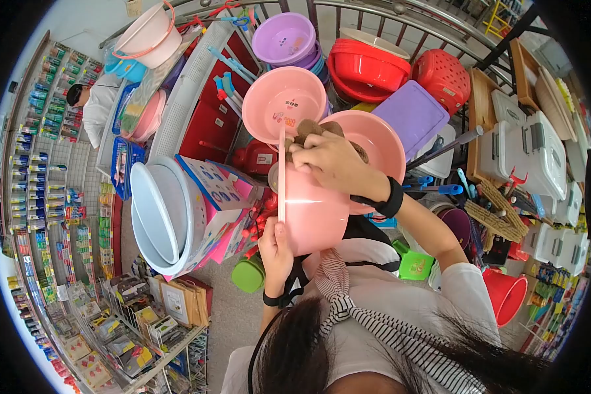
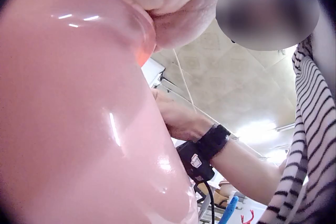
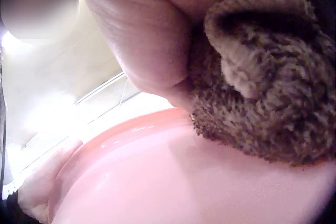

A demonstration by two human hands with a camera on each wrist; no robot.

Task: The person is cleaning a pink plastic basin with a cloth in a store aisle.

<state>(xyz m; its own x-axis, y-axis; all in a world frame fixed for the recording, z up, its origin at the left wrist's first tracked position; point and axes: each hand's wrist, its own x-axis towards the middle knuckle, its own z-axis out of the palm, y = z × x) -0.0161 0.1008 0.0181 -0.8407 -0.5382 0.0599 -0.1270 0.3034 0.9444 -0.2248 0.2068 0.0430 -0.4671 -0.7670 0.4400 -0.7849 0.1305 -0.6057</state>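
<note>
A pink basin [image 1: 314, 213] is held tipped on its side in front of the body. My left hand [image 1: 275, 253] grips its lower rim, thumb on the near side. Up at the basin's top edge, my right hand [image 1: 335, 164] holds a brown fuzzy cloth [image 1: 318, 131]. In the right wrist view the cloth [image 3: 273, 77] is bunched under the right hand [image 3: 152, 29] and lies against the pink wall [image 3: 157, 176]. The left wrist view shows the basin's smooth outside [image 2: 89, 108] and the right hand [image 2: 181, 116] beyond it.
Behind are another pink basin [image 1: 284, 105], a pink one at the right [image 1: 381, 148], purple basins [image 1: 284, 39] and red basins [image 1: 368, 65]. Pale blue tubs [image 1: 161, 217] stand at the left, a green container [image 1: 248, 274] below. A person in white [image 1: 102, 108] is at the far left.
</note>
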